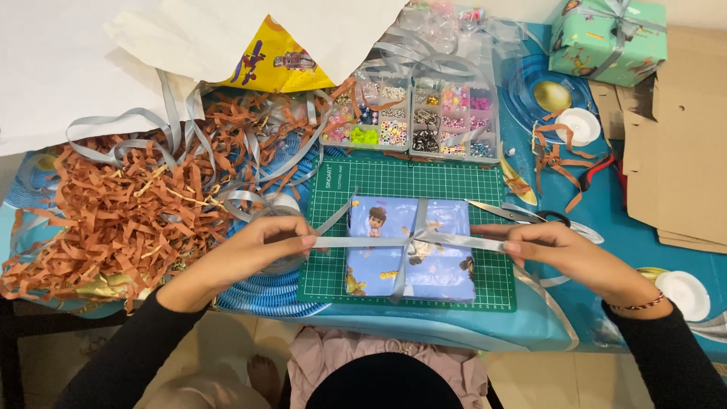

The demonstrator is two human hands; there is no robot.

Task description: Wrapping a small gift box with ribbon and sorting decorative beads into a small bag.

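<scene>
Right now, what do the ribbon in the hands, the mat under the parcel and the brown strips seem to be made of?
Ribbon: probably satin or plastic film; silver-grey, shiny, thin, pulled flat.
Mat: looks like rubbery plastic; matt green with a printed white grid.
Brown strips: most likely shredded paper; dull, crinkled, loosely piled.
Parcel: seemingly glossy printed blue paper, folded crisply.

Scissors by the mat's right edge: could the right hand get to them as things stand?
Probably yes. The scissors lie just beyond the right hand with nothing between them, but that hand is pinching the silver ribbon and would need to release it first.
</scene>
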